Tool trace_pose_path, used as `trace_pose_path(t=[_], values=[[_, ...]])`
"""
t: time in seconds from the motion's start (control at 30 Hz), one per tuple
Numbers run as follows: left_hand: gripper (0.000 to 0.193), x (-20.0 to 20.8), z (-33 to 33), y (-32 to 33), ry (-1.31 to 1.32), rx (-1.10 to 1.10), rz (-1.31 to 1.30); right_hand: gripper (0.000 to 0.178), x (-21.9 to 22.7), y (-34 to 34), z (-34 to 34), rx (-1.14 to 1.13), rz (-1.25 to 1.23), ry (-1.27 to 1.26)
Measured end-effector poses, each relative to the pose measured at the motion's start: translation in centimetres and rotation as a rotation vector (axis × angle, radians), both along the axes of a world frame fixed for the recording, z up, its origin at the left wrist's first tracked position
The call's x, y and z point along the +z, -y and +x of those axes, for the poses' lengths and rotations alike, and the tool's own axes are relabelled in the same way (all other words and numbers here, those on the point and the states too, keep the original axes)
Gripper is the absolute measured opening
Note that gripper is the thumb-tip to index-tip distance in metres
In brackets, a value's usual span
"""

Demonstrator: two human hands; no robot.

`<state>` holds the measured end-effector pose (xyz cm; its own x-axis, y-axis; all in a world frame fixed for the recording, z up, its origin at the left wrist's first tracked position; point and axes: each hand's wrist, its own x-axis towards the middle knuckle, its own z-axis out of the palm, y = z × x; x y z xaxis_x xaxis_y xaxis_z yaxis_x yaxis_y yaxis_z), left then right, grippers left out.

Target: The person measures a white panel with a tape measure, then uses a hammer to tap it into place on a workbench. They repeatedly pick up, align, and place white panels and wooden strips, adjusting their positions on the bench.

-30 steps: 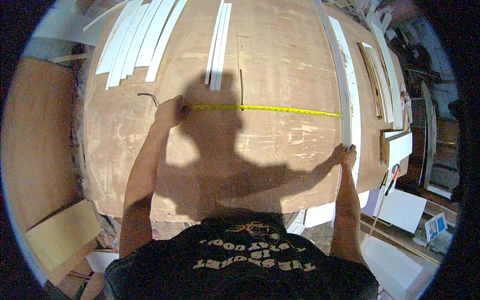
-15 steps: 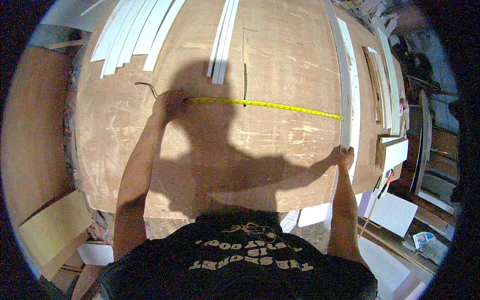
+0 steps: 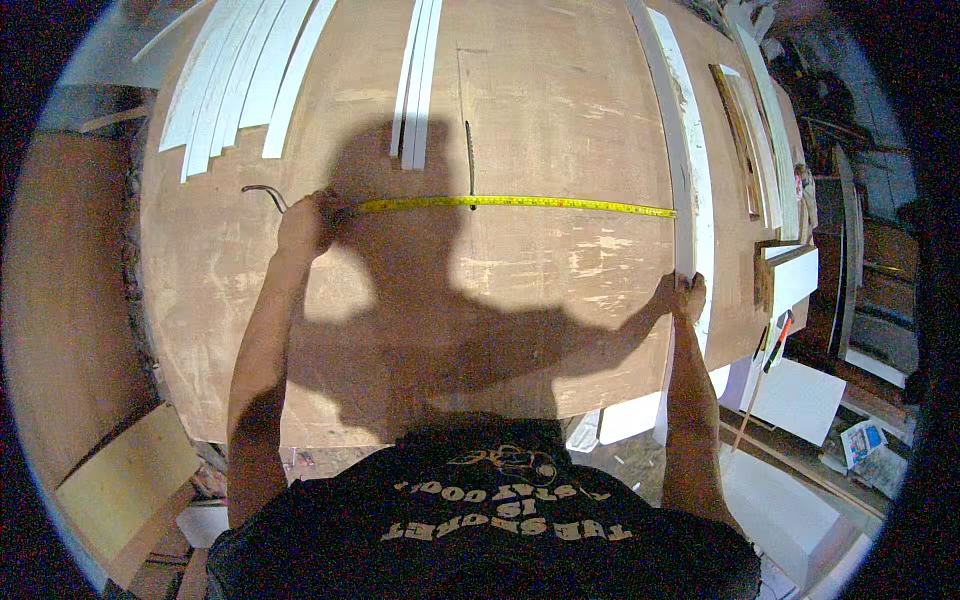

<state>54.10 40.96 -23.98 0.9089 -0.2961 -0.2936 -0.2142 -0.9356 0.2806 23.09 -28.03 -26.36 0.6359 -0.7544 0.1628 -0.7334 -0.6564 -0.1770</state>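
My left hand (image 3: 308,222) is closed around the case of a tape measure, most of which the fingers and shadow hide. A dark wrist strap (image 3: 264,189) sticks out beside it. From this hand the yellow tape blade (image 3: 540,203) runs nearly level across a brown plywood sheet (image 3: 560,340). Its far end meets the edge of a long grey strip (image 3: 668,120) on the right. My right hand (image 3: 690,297) is curled on that strip, below the tape's end, with the fingertips partly hidden. The blade crosses the lower end of a narrow dark slot (image 3: 470,160) in the plywood.
Several white strips (image 3: 235,90) lie at the far left, and narrow white strips (image 3: 415,90) lie near the far middle. A white board (image 3: 690,110) runs along the grey strip. White panels (image 3: 795,400) and an orange-and-black tool (image 3: 778,340) are at right. A pale board (image 3: 130,485) leans at lower left.
The view has shifted, so the sheet and strips appear farther left. The tape blade looks more level. Both hands keep their closed pose, the left on the tape measure.
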Motion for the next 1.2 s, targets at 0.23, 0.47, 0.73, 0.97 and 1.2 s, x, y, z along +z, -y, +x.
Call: trace_pose_path(t=[0.23,0.47,0.73,0.97,1.2], values=[[0.026,0.1,-0.2,-0.3,0.066,-0.081,-0.023,0.038,-0.4,0.6,-0.4,0.009,0.051,-0.017],[0.024,0.9,0.0,-0.5,0.012,-0.081,-0.055,0.042,0.0,-0.4,-0.1,-0.01,0.008,-0.008],[0.022,0.6,0.3,-0.9,0.013,-0.08,-0.103,0.035,-0.2,-0.4,-0.3,0.101,0.008,0.06],[0.02,1.0,0.2,-0.8,0.115,-0.182,-0.126,0.036,0.0,-1.1,0.1,-0.008,-0.019,-0.004],[0.019,1.8,0.0,-0.4,0.093,-0.206,-0.157,0.046,0.4,-1.6,0.3,-0.056,-0.042,-0.082]])
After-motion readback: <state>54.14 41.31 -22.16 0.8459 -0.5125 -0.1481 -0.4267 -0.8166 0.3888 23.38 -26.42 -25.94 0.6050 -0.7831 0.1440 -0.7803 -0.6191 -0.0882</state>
